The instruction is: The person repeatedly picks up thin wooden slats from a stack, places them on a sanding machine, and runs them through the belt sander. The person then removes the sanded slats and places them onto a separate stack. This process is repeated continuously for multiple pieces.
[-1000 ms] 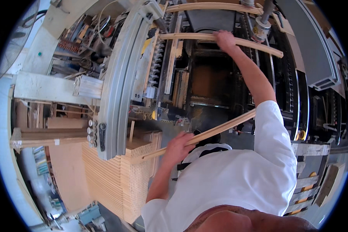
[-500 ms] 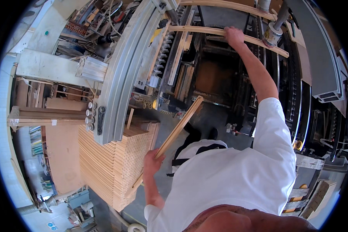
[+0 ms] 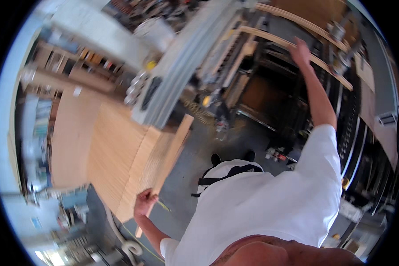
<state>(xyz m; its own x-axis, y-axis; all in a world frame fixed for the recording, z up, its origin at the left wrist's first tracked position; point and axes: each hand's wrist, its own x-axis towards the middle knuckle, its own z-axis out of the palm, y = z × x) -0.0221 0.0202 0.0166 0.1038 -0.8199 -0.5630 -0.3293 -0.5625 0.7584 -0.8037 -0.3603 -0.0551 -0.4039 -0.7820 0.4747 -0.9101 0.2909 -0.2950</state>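
My left hand [image 3: 145,202] is closed round a long wooden strip [image 3: 175,148], held slantwise along the near face of a tall stack of wooden strips [image 3: 119,159]. Whether this strip touches the stack I cannot tell. Out at full reach, my right hand [image 3: 301,52] is on another wooden strip [image 3: 270,37] that lies across the dark machine [image 3: 261,95]; its fingers are blurred but look wrapped over the strip. Beyond it, a further strip [image 3: 303,22] lies roughly parallel.
A grey metal beam [image 3: 181,75] slants over the stack's far end. Metal cylinders [image 3: 341,62] stand by the strips' right ends. A pale hose [image 3: 131,248] coils on the floor at lower left. A large brown board [image 3: 68,137] stands left of the stack.
My left hand has swung left and down, bringing its strip up beside the stack. My right hand stays at the strip on the machine. The whole view has turned, with blur.
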